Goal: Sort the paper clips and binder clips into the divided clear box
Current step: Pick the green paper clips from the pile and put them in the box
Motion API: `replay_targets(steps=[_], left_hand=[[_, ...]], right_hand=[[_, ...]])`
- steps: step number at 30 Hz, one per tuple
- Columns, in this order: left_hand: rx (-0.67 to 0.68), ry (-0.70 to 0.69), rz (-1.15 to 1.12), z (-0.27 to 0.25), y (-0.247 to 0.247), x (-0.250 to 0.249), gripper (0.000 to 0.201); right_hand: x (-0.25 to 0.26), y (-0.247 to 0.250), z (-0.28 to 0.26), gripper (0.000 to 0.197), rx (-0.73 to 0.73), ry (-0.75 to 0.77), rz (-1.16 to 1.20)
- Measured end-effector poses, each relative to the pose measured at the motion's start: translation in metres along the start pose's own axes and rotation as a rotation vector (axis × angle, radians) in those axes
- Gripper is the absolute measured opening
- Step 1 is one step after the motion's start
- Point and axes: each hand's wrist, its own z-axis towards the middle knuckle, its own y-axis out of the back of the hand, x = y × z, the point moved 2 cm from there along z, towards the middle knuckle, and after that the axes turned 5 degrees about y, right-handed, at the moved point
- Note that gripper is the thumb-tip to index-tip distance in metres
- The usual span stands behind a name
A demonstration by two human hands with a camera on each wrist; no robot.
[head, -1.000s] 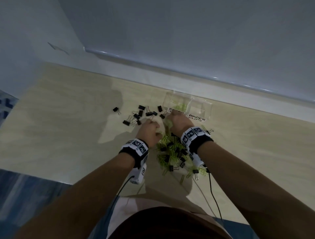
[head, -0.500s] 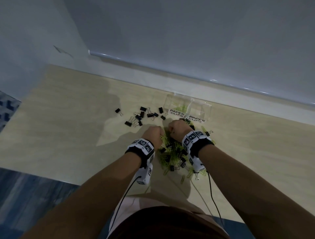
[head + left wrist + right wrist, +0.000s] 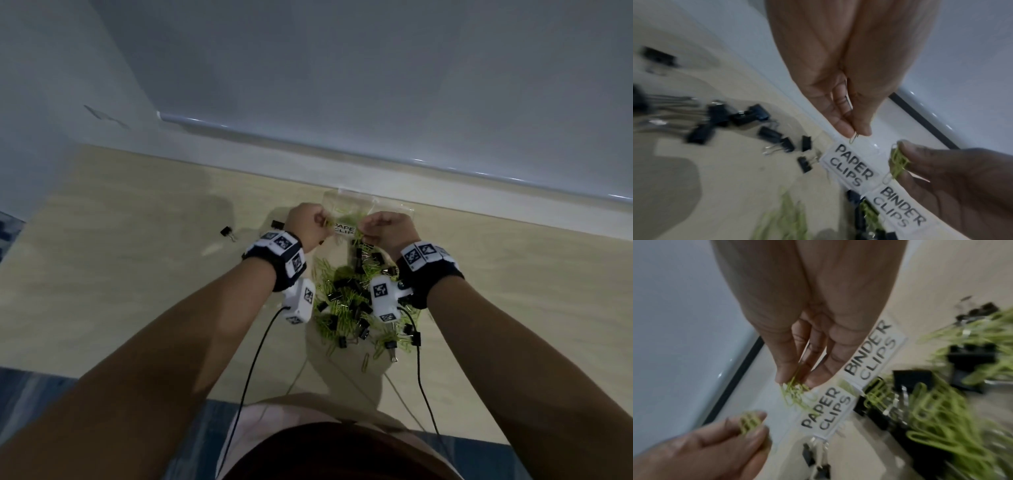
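Observation:
The divided clear box (image 3: 394, 205) stands at the far edge of the table, labelled PAPER CLIPS (image 3: 851, 164) on the left and BINDER CLIPS (image 3: 898, 209) on the right. My left hand (image 3: 306, 222) pinches a few green paper clips (image 3: 750, 421) over the box's left compartment. My right hand (image 3: 387, 228) pinches a bunch of green paper clips (image 3: 795, 389) beside it, above the same compartment. In the wrist views the left hand (image 3: 855, 134) and the right hand (image 3: 795, 381) show thumb and fingers closed on clips. A mixed pile of green paper clips and black binder clips (image 3: 352, 301) lies between my wrists.
Several black binder clips (image 3: 748, 116) lie loose on the table left of the box, and one binder clip (image 3: 226, 232) sits farther left. A white wall ledge (image 3: 445, 185) runs just behind the box. Wrist camera cables (image 3: 260, 342) hang toward me.
Both hands have left the mixed pile and moved forward to the box's paper clip compartment, each carrying green paper clips.

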Motion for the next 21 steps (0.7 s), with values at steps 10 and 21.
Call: replay_targets(steps=[10, 21], left_hand=[[-0.078, -0.116, 0.156, 0.016, -0.004, -0.03, 0.037], [0.27, -0.097, 0.434, -0.081, -0.057, 0.054, 0.02]], right_hand=[[0.03, -0.011, 0.021, 0.013, -0.232, 0.202, -0.447], [-0.024, -0.042, -0.046, 0.019, 0.523, 0.294, -1.228]])
